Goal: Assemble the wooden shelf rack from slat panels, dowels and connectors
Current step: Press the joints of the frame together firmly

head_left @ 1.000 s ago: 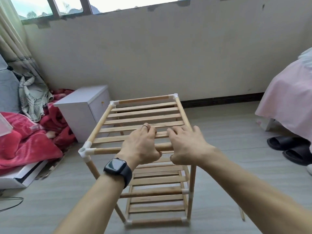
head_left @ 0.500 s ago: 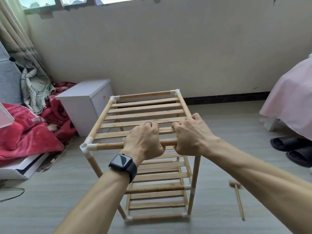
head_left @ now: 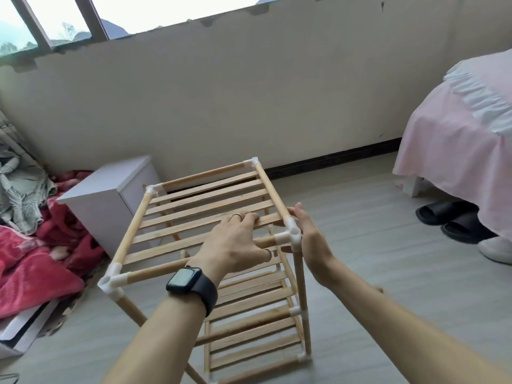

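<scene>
nearby, white cabinet (head_left: 105, 200) (beside rack (head_left: 194, 209))

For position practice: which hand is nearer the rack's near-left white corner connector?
Left. The left hand holds the front dowel running from that connector; the right hand lies past the dowel's other end.

The wooden rack (head_left: 177, 231) is standing upright on the floor. Its top slat panel (head_left: 210, 200) is lying level, pale slats running side to side inside a frame of round dowels (head_left: 155, 273). White connectors (head_left: 291, 236) are capping all four top corners. More slat panels (head_left: 249, 331) are showing underneath, tier below tier, and smaller white connectors are joining them to the near right leg (head_left: 300, 284).
</scene>
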